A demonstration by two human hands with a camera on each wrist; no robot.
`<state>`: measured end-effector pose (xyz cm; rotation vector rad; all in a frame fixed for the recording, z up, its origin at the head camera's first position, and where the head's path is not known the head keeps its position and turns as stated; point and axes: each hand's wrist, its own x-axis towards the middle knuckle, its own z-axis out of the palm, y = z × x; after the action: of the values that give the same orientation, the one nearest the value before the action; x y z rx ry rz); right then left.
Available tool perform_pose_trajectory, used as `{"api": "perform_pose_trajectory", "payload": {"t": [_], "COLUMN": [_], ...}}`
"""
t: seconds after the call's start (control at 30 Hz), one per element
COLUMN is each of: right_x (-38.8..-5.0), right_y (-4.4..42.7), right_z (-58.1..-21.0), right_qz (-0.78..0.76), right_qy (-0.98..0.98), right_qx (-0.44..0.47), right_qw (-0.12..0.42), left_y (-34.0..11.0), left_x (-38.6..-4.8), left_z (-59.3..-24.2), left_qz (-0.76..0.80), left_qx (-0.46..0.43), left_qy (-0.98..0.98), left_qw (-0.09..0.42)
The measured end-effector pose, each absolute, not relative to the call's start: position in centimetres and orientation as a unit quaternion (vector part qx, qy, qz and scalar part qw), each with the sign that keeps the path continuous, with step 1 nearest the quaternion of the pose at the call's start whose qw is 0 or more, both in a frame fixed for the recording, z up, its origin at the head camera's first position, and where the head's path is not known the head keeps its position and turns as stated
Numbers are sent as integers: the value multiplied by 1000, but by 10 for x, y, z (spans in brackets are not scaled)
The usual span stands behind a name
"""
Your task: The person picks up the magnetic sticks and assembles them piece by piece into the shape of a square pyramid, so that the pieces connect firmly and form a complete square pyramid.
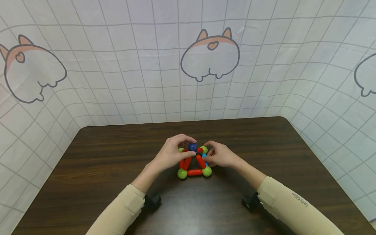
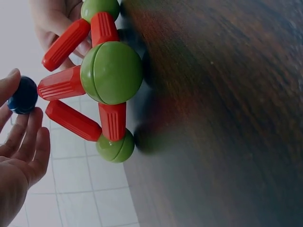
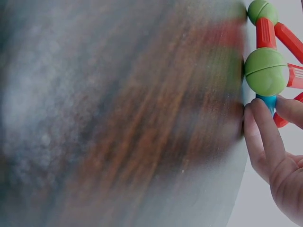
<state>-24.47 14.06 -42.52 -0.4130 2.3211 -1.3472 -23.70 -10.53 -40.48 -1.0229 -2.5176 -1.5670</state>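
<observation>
A small pyramid-like frame of toy building rods and balls stands on the table, with green balls point(image 1: 182, 173) at its base corners and red rods point(image 1: 195, 172) between them. More red rods point(image 2: 73, 120) lean inward from the corners toward the top. There, my left hand point(image 1: 170, 153) pinches a dark blue ball point(image 1: 192, 147) between thumb and fingers. One leaning rod's tip meets or nearly meets the ball in the left wrist view. At the frame's right side, my right hand point(image 1: 221, 155) pinches a blue rod point(image 3: 266, 102) just beside a green ball point(image 3: 266, 72).
The dark wooden table point(image 1: 102, 169) has rounded far corners. Behind it hangs a white grid-patterned cloth point(image 1: 141, 71) with cartoon animal drawings. Black wrist cameras point(image 1: 152, 202) sit under both forearms, close above the tabletop.
</observation>
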Motion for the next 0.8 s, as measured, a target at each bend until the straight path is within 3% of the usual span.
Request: {"api": "perform_pose_trajectory", "payload": {"t": [0.8], "right_x": [-244], "right_y": [142], "right_z": [-425], "right_qz": [-490], "right_qy": [833], "right_qx": [-146], "right_qw": [213], "left_y": [-105], "left_x": [-237], "left_z": [-408], "left_qz": [-461], "left_qx": [-340], "left_qy": [-819], "left_qw": [-23]}}
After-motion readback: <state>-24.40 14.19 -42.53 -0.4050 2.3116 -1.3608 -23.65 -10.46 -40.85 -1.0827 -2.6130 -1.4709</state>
